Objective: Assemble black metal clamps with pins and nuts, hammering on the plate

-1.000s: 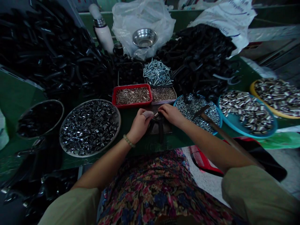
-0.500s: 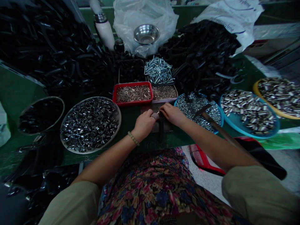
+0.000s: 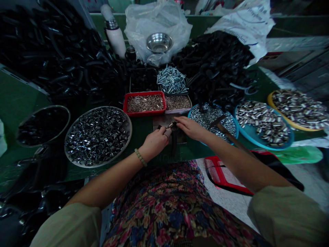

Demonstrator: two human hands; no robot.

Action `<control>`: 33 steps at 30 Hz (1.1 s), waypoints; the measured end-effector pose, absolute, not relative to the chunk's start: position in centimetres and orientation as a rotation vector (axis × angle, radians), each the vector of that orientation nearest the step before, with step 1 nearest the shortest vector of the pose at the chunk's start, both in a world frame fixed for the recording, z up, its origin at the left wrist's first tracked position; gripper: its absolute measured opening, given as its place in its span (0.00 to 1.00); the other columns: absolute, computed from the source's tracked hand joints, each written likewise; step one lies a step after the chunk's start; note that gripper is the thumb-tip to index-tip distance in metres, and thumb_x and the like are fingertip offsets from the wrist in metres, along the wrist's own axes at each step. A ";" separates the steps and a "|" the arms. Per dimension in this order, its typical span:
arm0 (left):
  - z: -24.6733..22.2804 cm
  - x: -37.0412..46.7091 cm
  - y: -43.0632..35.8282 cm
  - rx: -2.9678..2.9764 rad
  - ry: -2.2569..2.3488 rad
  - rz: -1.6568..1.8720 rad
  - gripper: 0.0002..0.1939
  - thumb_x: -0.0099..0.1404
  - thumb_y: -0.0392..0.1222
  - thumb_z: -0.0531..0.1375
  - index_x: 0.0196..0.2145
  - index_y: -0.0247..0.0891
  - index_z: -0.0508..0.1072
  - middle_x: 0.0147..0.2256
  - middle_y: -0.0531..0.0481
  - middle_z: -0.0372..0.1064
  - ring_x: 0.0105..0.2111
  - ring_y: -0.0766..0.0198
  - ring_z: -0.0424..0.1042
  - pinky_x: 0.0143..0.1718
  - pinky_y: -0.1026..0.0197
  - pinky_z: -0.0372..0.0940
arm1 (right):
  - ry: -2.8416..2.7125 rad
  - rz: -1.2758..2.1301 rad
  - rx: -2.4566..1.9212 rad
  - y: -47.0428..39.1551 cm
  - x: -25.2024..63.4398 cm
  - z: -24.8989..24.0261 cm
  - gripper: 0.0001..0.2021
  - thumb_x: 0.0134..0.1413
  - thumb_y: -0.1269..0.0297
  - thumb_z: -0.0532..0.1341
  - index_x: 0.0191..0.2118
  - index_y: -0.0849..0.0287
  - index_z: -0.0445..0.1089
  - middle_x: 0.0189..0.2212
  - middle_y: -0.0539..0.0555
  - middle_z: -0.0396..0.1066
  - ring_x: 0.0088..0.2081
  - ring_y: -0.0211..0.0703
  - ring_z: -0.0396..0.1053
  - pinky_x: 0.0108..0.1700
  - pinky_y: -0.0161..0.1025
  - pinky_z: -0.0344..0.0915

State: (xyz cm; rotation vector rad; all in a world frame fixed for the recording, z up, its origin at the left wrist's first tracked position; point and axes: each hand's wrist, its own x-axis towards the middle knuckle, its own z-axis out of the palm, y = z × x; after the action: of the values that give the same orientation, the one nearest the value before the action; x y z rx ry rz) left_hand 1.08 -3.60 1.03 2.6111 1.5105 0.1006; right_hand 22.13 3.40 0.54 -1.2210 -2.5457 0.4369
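Observation:
Above the table edge my left hand (image 3: 157, 141), with a ring and a beaded bracelet, is closed on a small shiny metal part (image 3: 170, 125) with a dark end. My right hand (image 3: 190, 128) pinches the other end of that part between its fingertips. Beneath the hands lies a flat metal plate (image 3: 183, 137), with a dark upright or curved piece (image 3: 174, 142) on it, its shape unclear. Just beyond the hands stand a red tray (image 3: 125, 106) of small pins or rivets and a pale tray (image 3: 177, 111) of tiny metal pieces.
At left is a round tray (image 3: 130, 133) of metal rings. To the right, a hammer (image 3: 223, 127) lies across a blue basin (image 3: 236, 128) of small metal parts. Another blue basin (image 3: 272, 145) holds metal cylinders. Behind are bolts (image 3: 172, 80), black part heaps (image 3: 218, 65) and a steel bowl (image 3: 159, 43).
My hands have drawn slightly apart, with more of the metal part showing between them. My left fingers have turned, and the camera view has shifted slightly.

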 end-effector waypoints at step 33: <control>0.4 1.1 -3.4 2.459 1.509 0.210 0.16 0.69 0.39 0.49 0.53 0.39 0.62 0.44 0.44 0.64 0.40 0.59 0.68 0.37 0.60 0.66 | -2.325 0.524 -1.642 -1.1 20.6 4.6 0.18 0.65 0.61 0.47 0.56 0.58 0.61 0.43 0.59 0.75 0.38 0.51 0.75 0.40 0.45 0.69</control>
State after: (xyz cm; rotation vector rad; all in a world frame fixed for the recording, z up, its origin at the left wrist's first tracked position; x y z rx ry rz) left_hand 1.06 -3.44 0.39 2.4588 1.5085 0.2100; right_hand 20.61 -1.14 4.61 -1.6423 -2.3252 0.5241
